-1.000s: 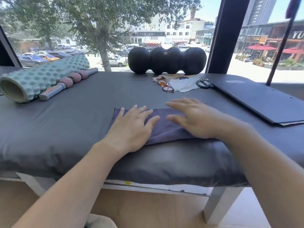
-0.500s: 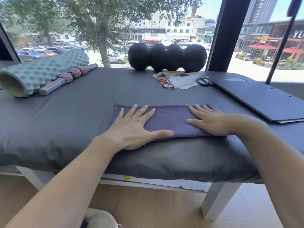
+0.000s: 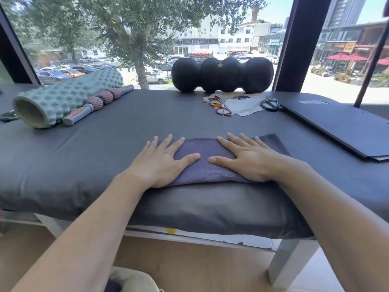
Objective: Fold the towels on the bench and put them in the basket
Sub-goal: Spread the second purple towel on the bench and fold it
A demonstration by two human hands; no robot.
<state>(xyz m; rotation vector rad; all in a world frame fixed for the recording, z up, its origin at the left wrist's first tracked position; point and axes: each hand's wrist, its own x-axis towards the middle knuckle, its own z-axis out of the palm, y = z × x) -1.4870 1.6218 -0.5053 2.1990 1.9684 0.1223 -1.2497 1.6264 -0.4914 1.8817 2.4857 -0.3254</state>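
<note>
A person's left hand (image 3: 160, 163) and right hand (image 3: 248, 159), each grip wide and flat, press a folded purple towel (image 3: 202, 163) at the table's (image 3: 105, 161) near edge, centre frame, apparently smoothing creases; glasses (image 3: 221, 106) lie beyond.

Bench (image 3: 105, 157) lies bare beside the towel (image 3: 202, 163); rollers line its far edge.

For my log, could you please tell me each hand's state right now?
Left hand: open, pressing flat on the towel.
Right hand: open, flat on the towel.
</note>
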